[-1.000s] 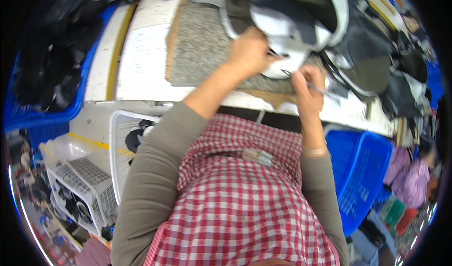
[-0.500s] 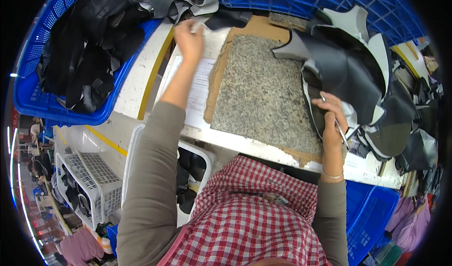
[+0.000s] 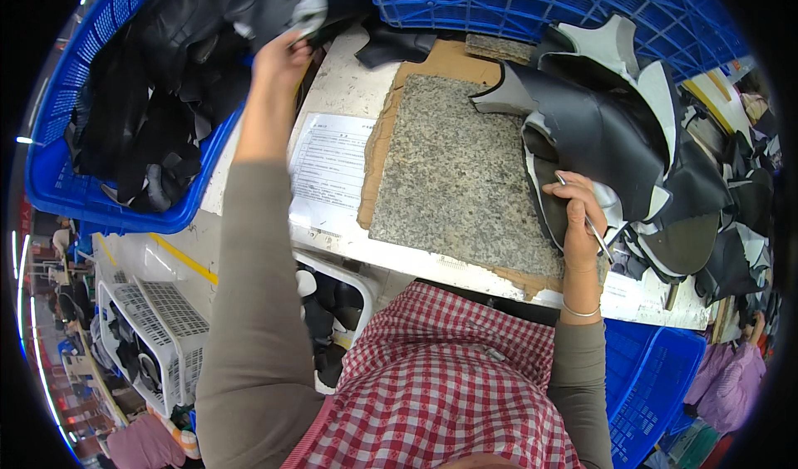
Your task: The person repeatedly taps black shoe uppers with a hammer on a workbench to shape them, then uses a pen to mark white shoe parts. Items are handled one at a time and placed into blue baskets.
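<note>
My left hand (image 3: 281, 60) is closed on the edge of a black leather piece (image 3: 312, 8) with a pale lining, slightly blurred, beside the heaped blue basket (image 3: 187, 207) at the far left. In my right hand (image 3: 579, 207) is a slim silver metal tool (image 3: 600, 241), its shaft slanting through the fingers. That hand rests by the right edge of a speckled stone slab (image 3: 453, 166). Next to it lies a stack of black leather pieces (image 3: 607, 141) with pale linings, partly overhanging the slab.
A printed sheet (image 3: 331, 166) lies left of the slab, over the white table. Another dark piece (image 3: 395, 47) lies behind it. A blue crate (image 3: 532, 0) borders the back. White baskets (image 3: 179, 344) stand below at left, and a blue bin (image 3: 652, 378) at lower right.
My left hand has moved left toward the blue basket, and the black leather piece in its grip has come along. My right hand with the metal tool has hardly moved.
</note>
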The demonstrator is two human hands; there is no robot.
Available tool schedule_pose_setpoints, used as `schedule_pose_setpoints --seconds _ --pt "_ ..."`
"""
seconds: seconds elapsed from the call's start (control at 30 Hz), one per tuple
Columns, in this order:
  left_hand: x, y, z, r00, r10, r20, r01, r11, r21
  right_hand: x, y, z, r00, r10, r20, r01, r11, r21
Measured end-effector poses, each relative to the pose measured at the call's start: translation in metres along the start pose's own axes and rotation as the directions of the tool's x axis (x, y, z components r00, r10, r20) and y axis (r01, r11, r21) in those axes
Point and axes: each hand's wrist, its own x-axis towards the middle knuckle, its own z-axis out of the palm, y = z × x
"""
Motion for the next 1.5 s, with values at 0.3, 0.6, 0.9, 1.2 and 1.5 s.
schedule_pose_setpoints --seconds 0.3,0.6,0.9,1.2,1.5 --pt "-0.243 -0.120 0.074 0.976 0.027 0.217 -0.077 0.971 0.226 -0.005 -0.010 0.008 0.993 0.115 -0.040 -0.112 0.991 0.072" --pt "-0.273 -0.089 0.068 0.519 0.230 0.823 -0.773 -0.283 0.567 -0.035 -0.030 0.012 0.973 0.232 -0.012 -0.231 0.971 0.065" --pt "-0.253 -0.126 -0.032 0.733 0.078 0.676 -0.680 0.024 0.733 -0.033 -0.034 0.016 0.987 0.159 -0.023 -0.159 0.987 -0.001" --pt "-0.220 -0.203 0.036 0.373 0.345 0.861 -0.907 -0.061 0.417 -0.045 -0.081 0.045 0.988 0.151 0.038 -0.155 0.979 0.132" --pt "-0.205 -0.224 0.096 0.743 0.294 0.601 -0.665 0.221 0.714 -0.044 -0.067 0.093 0.928 0.357 0.106 -0.372 0.906 0.204"
